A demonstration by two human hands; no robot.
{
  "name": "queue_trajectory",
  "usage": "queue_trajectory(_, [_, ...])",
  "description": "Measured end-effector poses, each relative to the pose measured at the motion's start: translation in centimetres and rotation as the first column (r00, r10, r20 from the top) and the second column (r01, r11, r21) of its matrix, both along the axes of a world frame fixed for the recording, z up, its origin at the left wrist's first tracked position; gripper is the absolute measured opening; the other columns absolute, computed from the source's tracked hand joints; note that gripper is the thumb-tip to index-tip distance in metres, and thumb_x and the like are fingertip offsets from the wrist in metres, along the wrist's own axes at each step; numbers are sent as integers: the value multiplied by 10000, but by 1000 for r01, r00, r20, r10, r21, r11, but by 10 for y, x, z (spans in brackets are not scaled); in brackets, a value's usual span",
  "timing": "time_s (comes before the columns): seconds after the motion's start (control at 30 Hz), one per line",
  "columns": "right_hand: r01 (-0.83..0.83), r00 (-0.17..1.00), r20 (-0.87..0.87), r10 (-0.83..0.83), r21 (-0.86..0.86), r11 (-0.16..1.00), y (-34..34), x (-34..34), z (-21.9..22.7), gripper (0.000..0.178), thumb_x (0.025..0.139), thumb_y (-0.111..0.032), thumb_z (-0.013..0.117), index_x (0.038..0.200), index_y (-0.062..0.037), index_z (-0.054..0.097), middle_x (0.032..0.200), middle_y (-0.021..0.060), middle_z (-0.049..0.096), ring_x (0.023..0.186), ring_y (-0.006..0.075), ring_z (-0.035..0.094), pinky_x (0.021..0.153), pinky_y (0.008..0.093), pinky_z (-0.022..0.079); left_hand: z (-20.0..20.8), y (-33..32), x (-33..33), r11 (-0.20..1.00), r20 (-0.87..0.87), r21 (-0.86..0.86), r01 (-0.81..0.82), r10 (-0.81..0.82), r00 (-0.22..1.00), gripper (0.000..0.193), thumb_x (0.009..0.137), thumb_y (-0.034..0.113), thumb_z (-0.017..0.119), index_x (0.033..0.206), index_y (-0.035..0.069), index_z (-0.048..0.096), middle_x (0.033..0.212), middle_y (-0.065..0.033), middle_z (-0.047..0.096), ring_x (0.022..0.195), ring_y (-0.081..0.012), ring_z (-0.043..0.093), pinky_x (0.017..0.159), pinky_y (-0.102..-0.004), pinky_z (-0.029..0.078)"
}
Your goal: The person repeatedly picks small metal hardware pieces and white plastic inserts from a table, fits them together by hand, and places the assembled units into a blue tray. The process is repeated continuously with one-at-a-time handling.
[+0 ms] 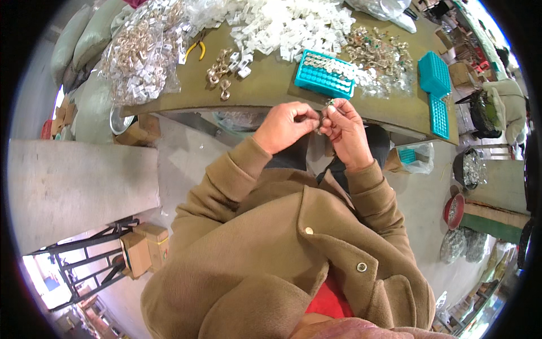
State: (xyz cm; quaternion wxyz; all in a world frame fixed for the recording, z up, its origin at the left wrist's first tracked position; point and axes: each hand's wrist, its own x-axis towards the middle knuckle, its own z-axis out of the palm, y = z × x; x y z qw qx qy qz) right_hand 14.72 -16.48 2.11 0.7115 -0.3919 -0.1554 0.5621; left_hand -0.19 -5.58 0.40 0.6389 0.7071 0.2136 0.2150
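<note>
Close together at the table's front edge, my left hand (287, 127) and my right hand (349, 133) are both closed in a pinch. Between their fingertips is a small metallic part (320, 123), mostly hidden by the fingers, its kind unclear. A bit of something small and greenish shows at the right fingertips. Just beyond the hands sits a teal tray (302, 83) with rows of round silvery pieces standing in it. Right of that tray lies a pile of small metal and clear parts (387, 56). White plastic pieces (288, 25) are heaped behind.
Yellow-handled pliers (196, 51) and coppery ring-shaped parts (217, 70) lie on the table (254, 93) at left, beside a clear bag of parts (141, 62). Teal trays (435, 75) stand at the right end. A bench (84, 189) is at left, cardboard boxes (148, 248) below it.
</note>
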Motion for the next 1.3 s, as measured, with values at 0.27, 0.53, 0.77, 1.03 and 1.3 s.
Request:
queue_trajectory(0.27, [13,990,139,-8,-39,999,-7,10,-10,70,948,-55,575,961,-95,518,757,-29,500,578,47,415,506,208,349,29,134,-18,624,-168,679,-386,644,746,254,887,266,662,1055,88,730,970,-90,732,879,-215,687,788,-334,529])
queue_trajectory(0.53, [61,981,182,-62,10,998,-6,18,-22,59,945,-54,583,935,-81,531,732,-33,506,587,41,413,520,194,325,22,207,-5,583,-411,809,-69,646,643,350,849,329,688,1092,80,719,981,-106,733,900,-241,695,825,-369,526])
queue_trajectory(0.77, [78,974,214,-69,-35,996,-5,21,-26,54,943,-52,584,929,-77,538,719,-33,510,585,43,420,520,198,328,11,217,17,749,-481,662,-41,466,743,312,817,278,754,1036,59,720,949,-73,730,862,-185,683,780,-338,523])
queue_trajectory(1.03, [98,975,203,-86,-49,994,-2,16,-31,54,929,-42,599,928,-68,552,704,-29,518,577,50,441,514,210,345,8,208,31,811,-487,584,-48,396,778,295,813,284,744,985,46,714,890,-47,705,804,-140,635,746,-307,501])
queue_trajectory(1.3, [91,977,200,-75,-74,993,-2,11,-35,58,922,-54,617,933,-67,561,717,-23,536,576,48,458,515,206,365,12,199,18,806,-350,570,-161,415,840,276,813,264,674,1027,94,709,929,-79,723,837,-209,686,767,-356,533])
